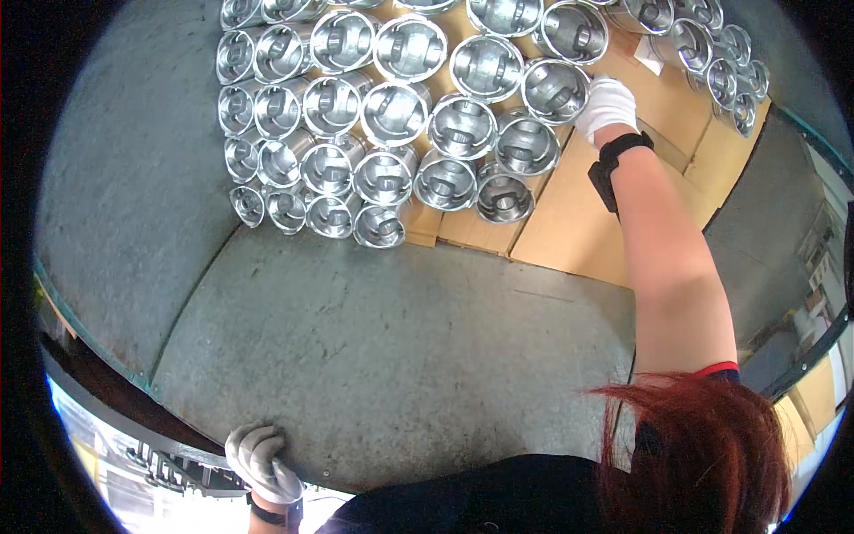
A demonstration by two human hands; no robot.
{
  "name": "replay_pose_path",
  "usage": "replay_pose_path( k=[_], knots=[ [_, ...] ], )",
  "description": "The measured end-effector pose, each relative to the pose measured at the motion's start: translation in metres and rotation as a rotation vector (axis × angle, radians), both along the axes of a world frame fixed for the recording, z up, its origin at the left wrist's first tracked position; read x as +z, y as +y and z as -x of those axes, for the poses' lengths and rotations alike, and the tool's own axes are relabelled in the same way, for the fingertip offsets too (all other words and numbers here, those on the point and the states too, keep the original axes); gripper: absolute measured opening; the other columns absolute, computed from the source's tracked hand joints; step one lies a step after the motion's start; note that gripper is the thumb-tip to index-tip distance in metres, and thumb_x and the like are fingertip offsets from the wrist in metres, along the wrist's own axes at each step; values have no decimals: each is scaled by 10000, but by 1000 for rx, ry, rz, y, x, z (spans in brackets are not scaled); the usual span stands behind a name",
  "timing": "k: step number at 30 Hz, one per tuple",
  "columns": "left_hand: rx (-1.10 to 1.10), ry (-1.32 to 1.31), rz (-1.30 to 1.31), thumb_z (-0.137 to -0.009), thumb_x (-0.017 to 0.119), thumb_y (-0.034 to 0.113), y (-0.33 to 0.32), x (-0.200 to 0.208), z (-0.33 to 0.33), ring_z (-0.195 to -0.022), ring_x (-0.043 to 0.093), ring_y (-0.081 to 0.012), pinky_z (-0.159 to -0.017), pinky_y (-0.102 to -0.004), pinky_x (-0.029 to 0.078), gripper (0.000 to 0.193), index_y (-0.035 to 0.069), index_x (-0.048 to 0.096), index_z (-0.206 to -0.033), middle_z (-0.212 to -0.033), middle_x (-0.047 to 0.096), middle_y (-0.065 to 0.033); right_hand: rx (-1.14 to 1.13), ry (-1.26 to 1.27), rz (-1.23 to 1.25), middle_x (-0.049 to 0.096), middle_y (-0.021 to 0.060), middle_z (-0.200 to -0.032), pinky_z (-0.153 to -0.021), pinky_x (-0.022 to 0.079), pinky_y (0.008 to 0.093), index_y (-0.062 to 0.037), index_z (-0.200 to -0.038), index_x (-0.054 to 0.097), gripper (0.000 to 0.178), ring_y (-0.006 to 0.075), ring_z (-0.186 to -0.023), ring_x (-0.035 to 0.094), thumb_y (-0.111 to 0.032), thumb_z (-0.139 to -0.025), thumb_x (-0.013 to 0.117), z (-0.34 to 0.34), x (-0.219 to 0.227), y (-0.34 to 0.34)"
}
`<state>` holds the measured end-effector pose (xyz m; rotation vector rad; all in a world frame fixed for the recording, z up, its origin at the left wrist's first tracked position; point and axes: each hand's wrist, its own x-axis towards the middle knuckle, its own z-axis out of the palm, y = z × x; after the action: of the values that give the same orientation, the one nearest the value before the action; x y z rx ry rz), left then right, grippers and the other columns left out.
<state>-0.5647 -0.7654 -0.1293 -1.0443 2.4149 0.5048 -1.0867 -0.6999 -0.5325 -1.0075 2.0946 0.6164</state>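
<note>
Rows of silver metal pistons [393, 114] stand at the far side of the bench, their hollow undersides toward me. At the right end of these rows, my right hand [611, 105], in a white glove, is against the side of one piston [556, 92]. Its fingers curl in at that piston's right side, with the fingertips partly hidden. My left hand [262, 463], also gloved in white, rests at the near left edge of the bench. Its fingers are loosely bent, apart from the thumb, and nothing shows in them.
Brown cardboard sheets [578, 218] lie under and beside the pistons. Another group of pistons [722, 80] stands at the far right. The grey bench top [400, 356] spreads between the rows and my body. Grey panels flank it. Reddish hair [703, 445] covers the lower right.
</note>
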Motion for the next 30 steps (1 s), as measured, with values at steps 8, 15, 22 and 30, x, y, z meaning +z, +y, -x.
replay_pose_path(
  k=[8,15,22,30],
  knots=[
    [10,30,-15,-937,493,316,-3,-3,4,-960,608,-330,-891,-479,453,231,106,588,-920,-954,649,-91,-126,-137,-177,626,189,-1361,-1017,495,471,-120,-1264,703,427,383,-1255,603,-352,-944,541,21,-25,13],
    [-30,100,-5,-913,492,252,-9,-4,5,-942,606,-332,-898,-475,441,184,101,596,-932,-962,665,-99,-101,-102,-271,614,181,-1382,-1019,494,476,-100,-1245,711,394,369,-1270,599,-283,-970,496,26,-17,34],
    [-68,210,104,-776,563,158,-11,-1,7,-929,608,-319,-929,-470,445,206,93,625,-962,-982,674,-98,-626,-110,122,703,239,-1125,-914,521,450,-8,-1167,698,506,392,-1040,665,-456,-969,570,-12,110,164],
    [32,351,232,-774,676,116,-1,6,2,-835,635,-380,-768,-491,505,131,60,671,-892,-880,679,-145,-1282,-917,552,699,60,-1138,-905,515,325,-17,-1256,614,373,158,-1033,651,-182,-935,712,-56,368,164]
  ],
)
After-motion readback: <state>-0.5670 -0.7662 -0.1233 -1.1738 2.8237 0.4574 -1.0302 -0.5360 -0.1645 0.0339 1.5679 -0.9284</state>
